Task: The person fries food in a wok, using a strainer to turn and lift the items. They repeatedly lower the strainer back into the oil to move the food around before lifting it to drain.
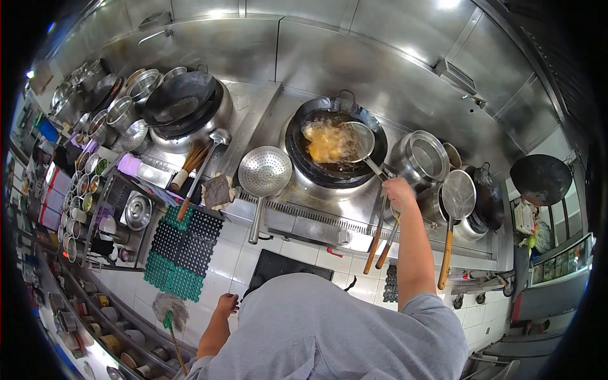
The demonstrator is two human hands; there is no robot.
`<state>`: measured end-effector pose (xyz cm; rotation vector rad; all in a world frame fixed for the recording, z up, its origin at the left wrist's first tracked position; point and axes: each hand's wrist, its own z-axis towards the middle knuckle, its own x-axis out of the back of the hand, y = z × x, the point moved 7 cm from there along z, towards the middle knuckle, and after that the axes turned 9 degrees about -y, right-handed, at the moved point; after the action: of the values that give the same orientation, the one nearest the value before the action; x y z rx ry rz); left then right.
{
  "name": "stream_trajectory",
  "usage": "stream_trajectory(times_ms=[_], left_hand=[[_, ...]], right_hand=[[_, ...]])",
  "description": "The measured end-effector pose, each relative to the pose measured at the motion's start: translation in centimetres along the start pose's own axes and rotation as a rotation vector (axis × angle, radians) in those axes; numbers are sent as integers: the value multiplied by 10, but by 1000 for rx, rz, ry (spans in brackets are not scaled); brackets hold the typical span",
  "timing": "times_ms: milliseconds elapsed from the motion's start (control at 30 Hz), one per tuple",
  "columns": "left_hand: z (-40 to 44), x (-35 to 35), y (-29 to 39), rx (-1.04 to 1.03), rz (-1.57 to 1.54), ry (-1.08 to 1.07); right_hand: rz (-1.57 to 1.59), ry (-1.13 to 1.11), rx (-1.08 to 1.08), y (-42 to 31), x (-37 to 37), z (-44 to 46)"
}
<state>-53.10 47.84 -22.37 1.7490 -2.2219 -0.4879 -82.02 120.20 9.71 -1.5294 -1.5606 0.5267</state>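
R hand (397, 192) tight rnd strainer handle (375, 168); L hand (227, 304) part-curled, grip unclear

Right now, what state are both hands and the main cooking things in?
Central wok: holding bubbling liquid
Food: golden, amid the bubbles
Strainer: held, mesh head inside central wok
Right hand: closed on strainer's handle
Left hand: lowered, grip unclear
Perforated ladle: laid down, unheld
Left wok: unheld
Mesh skimmer: unheld

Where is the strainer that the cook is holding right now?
In the head view, the strainer is above and right of centre, its handle in the right hand, its head at the wok's right side beside golden food.
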Motion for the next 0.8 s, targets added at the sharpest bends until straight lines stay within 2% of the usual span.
stream_trajectory(times_ms=[167,233,333,567,633,800], left_hand=[[-8,2,-3,14,-6,0],[-3,2,-6,23,-6,0],[-2,-2,-5,24,15,-20],[-2,-8,20,-32,1,-6],[-5,-10,28,-41,5,-14],[-8,-10,28,-50,-14,8]], right_hand=[[11,-52,-85,-12,5,-22],[-28,-184,-103,-12,-4,-22],[51,-232,-70,-5,-11,-11],[233,-264,-127,12,-35,-12],[380,-288,-148,14,-38,-12],[444,-244,-141,20,-41,-16]])
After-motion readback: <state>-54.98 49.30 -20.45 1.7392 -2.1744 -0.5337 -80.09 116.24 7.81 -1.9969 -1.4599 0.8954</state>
